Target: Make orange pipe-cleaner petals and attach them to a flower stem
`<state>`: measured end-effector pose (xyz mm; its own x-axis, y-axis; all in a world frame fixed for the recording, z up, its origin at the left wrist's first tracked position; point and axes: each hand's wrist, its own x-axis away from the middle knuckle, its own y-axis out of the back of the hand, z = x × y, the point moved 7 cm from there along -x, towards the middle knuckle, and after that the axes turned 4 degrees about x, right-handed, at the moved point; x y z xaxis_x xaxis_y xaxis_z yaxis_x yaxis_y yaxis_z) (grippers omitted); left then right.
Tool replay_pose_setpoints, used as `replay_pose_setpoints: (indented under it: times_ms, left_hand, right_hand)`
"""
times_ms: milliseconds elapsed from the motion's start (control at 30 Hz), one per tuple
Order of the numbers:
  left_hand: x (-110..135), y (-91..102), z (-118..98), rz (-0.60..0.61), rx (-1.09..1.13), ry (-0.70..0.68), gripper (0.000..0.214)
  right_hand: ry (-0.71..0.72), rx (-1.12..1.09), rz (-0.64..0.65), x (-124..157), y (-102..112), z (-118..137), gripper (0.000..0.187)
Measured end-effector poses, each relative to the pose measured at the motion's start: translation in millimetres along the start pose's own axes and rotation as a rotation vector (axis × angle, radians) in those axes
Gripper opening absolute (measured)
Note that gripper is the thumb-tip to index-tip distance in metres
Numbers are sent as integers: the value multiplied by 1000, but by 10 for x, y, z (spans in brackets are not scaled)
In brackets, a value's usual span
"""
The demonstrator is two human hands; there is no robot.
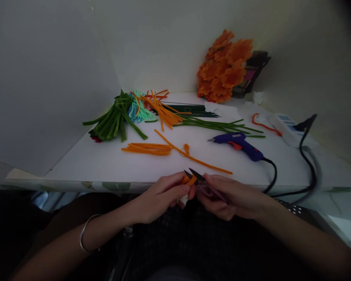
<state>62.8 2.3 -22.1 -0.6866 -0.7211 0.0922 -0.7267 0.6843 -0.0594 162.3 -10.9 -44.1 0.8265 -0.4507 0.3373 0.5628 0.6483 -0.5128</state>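
In front of the table's edge, my left hand (163,195) pinches a small orange pipe-cleaner piece (190,181). A bit of white shows under those fingers; I cannot make out what it is. My right hand (228,197) is closed around the pinkish handles of small scissors (197,174). Their dark blades are spread apart, and the orange piece lies at or between them. Just beyond the hands, a single long orange pipe cleaner (204,161) lies slanted, a small orange curl (186,148) beside it. A bundle of orange pipe cleaners (149,148) rests to its left.
A blue glue gun (240,144) lies at right, its cord running to a white power strip (286,128). Green pipe cleaners (111,121) are heaped at left, with more orange ones (163,111) and dark green stems (187,109) behind. Orange flowers (222,70) stand at the back.
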Motion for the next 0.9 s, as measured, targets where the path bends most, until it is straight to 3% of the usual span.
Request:
replay_pose_setpoints:
  times_ms: [233,367,533,700,900]
  left_hand:
    - [67,-39,-132,-115,-623,-258,28]
    - [98,-29,-183,-282,-1029,-438,26]
    - [154,-118,-236,-454,-1489,-655,21]
    - [160,-179,-231,-458,-1589,-718,18]
    - [175,-198,-254,-424,-1467,-798,21]
  right_hand:
    - [41,17,-57,-27,-15,-15,48]
    - [6,-154,-39,-59,-74,-119,46]
    - [81,-419,-18,-123,-167,-184,42]
    - [105,-546,50,-151,-231,-213,39]
    - [142,-573,93,-158,-258,-228,39]
